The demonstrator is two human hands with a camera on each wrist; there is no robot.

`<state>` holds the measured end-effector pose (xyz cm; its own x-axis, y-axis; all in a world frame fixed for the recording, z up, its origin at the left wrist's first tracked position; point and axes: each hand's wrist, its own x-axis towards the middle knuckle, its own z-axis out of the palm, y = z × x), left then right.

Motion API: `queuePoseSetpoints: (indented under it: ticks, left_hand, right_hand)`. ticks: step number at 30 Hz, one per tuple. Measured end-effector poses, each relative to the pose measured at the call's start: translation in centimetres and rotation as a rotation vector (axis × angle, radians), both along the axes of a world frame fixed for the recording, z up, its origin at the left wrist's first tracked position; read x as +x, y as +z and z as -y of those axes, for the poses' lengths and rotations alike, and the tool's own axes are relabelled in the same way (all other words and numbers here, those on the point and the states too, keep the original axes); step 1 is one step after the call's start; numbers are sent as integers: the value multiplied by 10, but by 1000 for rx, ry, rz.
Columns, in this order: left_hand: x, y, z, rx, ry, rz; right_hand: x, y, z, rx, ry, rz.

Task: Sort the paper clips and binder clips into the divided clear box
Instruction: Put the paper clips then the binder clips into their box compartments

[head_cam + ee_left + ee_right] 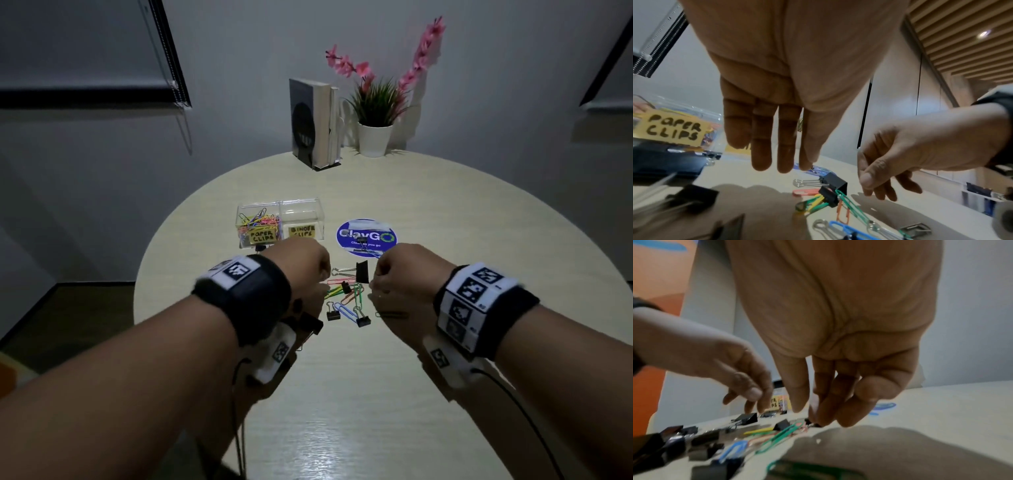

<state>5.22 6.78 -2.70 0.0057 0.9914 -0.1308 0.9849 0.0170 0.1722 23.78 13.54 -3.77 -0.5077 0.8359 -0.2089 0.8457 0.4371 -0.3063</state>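
Note:
The clear divided box (310, 209) stands at mid table. Its left part, labelled paper clips (674, 128), holds several coloured clips; nothing shows in the part labelled binder clips (301, 232). A loose pile of coloured paper clips (349, 296) and black binder clips lies between my hands. My left hand (310, 270) hovers left of the pile with straight fingers (764, 154) and holds nothing. My right hand (385, 279) hangs at the pile's right. Its fingers (824, 404) are loosely curled just above a large black binder clip (362, 271), which they partly hide.
A round blue sticker (366, 236) lies right of the box with a binder clip (362, 244) on it. Upright books (313, 123) and a potted plant (375, 137) stand at the table's far edge. More binder clips (694, 196) lie under my left wrist.

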Motion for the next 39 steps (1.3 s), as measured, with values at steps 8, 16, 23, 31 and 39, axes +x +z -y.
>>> queuePoseSetpoints:
  ticks: [8, 16, 23, 31, 39]
  left_hand:
    - [18, -20, -30, -102, 57, -77]
    - [2, -19, -24, -47, 139, 129]
    - [-13, -16, -11, -61, 145, 196]
    - [1, -23, -9, -148, 119, 105]
    - [4, -16, -5, -62, 98, 1]
  right_hand:
    - [-25, -16, -4, 23, 1, 108]
    - [-7, -10, -8, -176, -52, -163]
    - [20, -3, 0, -97, 89, 37]
    - [21, -7, 5, -117, 143, 99]
    - [22, -8, 7, -70, 121, 48]
